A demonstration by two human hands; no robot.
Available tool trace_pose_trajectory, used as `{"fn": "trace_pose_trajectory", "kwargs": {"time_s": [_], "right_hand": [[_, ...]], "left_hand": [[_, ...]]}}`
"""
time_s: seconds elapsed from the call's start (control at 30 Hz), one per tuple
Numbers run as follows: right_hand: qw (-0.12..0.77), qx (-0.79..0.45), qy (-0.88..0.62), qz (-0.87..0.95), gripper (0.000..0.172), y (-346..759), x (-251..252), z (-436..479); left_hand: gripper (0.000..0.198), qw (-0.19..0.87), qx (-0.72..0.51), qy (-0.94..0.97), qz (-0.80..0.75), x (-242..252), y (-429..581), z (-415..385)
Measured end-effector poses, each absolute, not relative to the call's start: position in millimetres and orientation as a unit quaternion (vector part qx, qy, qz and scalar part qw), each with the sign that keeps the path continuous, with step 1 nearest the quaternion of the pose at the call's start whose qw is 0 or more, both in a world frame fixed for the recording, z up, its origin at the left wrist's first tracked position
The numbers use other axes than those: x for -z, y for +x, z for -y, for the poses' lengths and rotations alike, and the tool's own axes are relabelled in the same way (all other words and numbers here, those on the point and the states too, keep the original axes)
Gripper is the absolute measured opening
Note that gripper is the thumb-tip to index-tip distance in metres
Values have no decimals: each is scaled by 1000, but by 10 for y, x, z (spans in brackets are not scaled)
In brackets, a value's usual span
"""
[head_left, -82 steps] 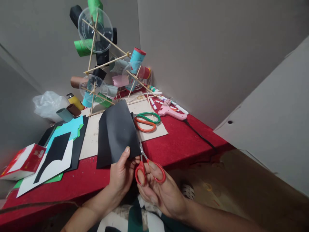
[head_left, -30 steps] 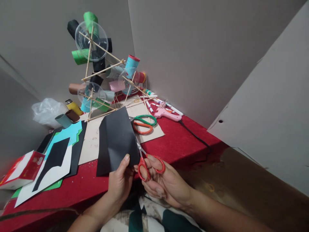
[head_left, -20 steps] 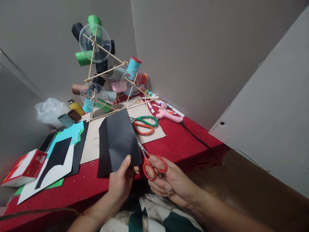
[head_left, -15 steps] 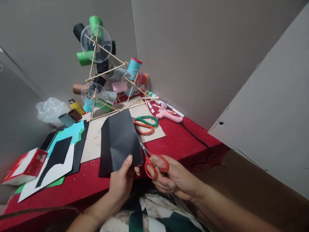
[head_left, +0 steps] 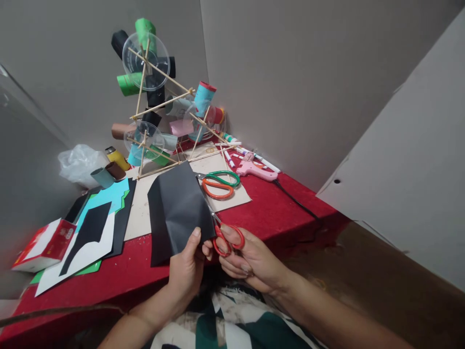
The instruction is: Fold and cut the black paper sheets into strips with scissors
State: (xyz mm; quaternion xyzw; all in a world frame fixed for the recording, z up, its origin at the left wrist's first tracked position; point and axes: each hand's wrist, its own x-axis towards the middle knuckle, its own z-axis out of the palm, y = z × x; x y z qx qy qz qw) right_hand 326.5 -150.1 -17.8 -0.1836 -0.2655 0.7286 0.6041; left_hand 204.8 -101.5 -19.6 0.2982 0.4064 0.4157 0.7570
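My left hand [head_left: 189,261] pinches the lower edge of a black sheet of paper [head_left: 181,208], thumb on top. The sheet is creased and tilted up over the table's front. My right hand [head_left: 247,257] has its fingers through the red handles of a pair of scissors [head_left: 229,240]. Their blades lie along the sheet's right edge, partly hidden by it, so I cannot tell how deep they reach. Just beyond the paper rests a second pair of scissors [head_left: 220,185] with one green and one orange handle.
A stick-and-paper-tube model with clear plastic discs [head_left: 146,62] stands at the back. A pink glue gun [head_left: 257,169] with a black cord lies right of it. Coloured paper sheets [head_left: 103,194], a red-and-white tissue pack [head_left: 45,245] and a plastic bag [head_left: 82,165] are on the left.
The red scissors and my right hand have moved left and slightly up, closer to the paper and my left hand. The scissors' handles have drawn nearer together. The view has shifted slightly.
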Motion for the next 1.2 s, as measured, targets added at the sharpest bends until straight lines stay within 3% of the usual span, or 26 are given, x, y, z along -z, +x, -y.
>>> {"fn": "trace_pose_trajectory", "kwargs": {"time_s": [0.73,1.03,1.2], "right_hand": [[600,-703,-229,305,44,3271,182,1380],[634,-679,-221,298,41,3439,46,1351],[674,-597,-288,325,40,3580,37,1393]], "left_hand": [[41,743,-421,299,-425,132,2058,1067],[39,749,-408,335,-401,139,2009,1063],[37,757,-439,310,-373,20,1922,924]]}}
